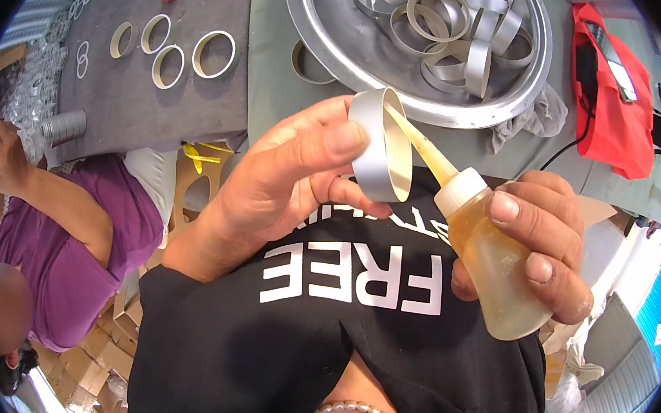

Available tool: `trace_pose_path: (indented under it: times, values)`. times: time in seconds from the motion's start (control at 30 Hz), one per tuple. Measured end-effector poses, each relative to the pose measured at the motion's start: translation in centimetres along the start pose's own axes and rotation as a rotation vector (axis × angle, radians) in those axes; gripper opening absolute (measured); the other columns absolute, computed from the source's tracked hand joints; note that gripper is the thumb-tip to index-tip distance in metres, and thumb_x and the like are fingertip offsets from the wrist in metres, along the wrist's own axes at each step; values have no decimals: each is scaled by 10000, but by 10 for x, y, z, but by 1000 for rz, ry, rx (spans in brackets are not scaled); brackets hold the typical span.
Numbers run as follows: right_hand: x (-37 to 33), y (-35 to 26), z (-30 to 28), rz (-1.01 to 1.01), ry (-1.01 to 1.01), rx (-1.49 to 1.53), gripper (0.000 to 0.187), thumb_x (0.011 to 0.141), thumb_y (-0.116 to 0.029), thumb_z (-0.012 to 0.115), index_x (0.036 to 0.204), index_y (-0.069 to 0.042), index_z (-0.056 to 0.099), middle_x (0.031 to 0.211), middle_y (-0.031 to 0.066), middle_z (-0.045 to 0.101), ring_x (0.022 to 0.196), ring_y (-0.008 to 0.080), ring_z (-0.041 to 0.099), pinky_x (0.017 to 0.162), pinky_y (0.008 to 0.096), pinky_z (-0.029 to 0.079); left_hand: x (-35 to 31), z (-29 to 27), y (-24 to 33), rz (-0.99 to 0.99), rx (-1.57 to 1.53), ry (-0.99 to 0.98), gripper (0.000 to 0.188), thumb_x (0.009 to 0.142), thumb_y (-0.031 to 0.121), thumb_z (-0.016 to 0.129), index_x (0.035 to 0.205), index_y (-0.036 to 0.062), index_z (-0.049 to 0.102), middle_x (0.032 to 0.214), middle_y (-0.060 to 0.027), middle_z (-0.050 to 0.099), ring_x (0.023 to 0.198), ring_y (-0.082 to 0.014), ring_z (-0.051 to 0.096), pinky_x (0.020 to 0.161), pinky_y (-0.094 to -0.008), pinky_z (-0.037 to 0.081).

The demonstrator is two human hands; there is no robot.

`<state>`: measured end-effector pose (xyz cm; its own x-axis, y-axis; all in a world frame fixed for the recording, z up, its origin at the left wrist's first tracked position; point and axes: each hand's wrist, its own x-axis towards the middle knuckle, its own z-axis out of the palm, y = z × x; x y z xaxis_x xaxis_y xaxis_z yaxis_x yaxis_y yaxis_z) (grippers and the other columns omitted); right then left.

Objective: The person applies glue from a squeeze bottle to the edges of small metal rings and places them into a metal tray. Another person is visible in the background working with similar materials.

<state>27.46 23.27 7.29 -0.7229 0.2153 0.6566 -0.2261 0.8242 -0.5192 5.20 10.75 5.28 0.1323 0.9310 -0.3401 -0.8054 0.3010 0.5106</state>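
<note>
My left hand (287,159) grips a silver ring (369,143) with a cream inner face, thumb on its outer side and fingers beneath. My right hand (544,237) is wrapped round a squeeze bottle (498,272) of translucent plastic with a white collar. Its long yellowish nozzle (426,146) slants up and left, and the tip reaches the open side of the ring, by the inner wall near the upper rim. Whether any liquid leaves the tip is too small to tell. Beyond my hands, a round metal tray (321,40) bears a heap of similar rings (437,15).
Several loose rings (214,55) lie on the grey cloth at the left, and another ring (311,65) sits partly under the tray's edge. A grey rag (539,115) and a red bag (616,129) with a phone (614,62) are at the right. A co-worker in purple (66,262) sits at the left.
</note>
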Motion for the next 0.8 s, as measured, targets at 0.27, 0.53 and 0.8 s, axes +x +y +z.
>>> trace_pose_path:
  times: [0.27,0.53,0.8]
  values:
    - [6,-5,-22,108,-135,89,756,805,-237,811,1376,-122,329,1205,240,595,786,302,610,667,425,493,-1,4,0,292,357,79,773,688,-17,811,1372,21,452,1316,-73,468,1188,-189,528,878,-312,561]
    - [-5,12,-22,173,54,355,628,798,-245,723,1284,-36,386,1108,262,613,863,295,621,746,377,497,1,-3,4,716,1061,-52,688,595,-84,775,1247,-5,571,1288,-145,470,1172,-231,558,947,-321,537]
    - [-8,25,-1,383,367,680,542,786,-250,652,1186,34,423,988,282,636,907,303,650,806,328,518,9,-6,-5,1059,1301,-131,533,575,-108,792,1067,73,698,1188,-126,553,1082,-271,601,874,-351,539]
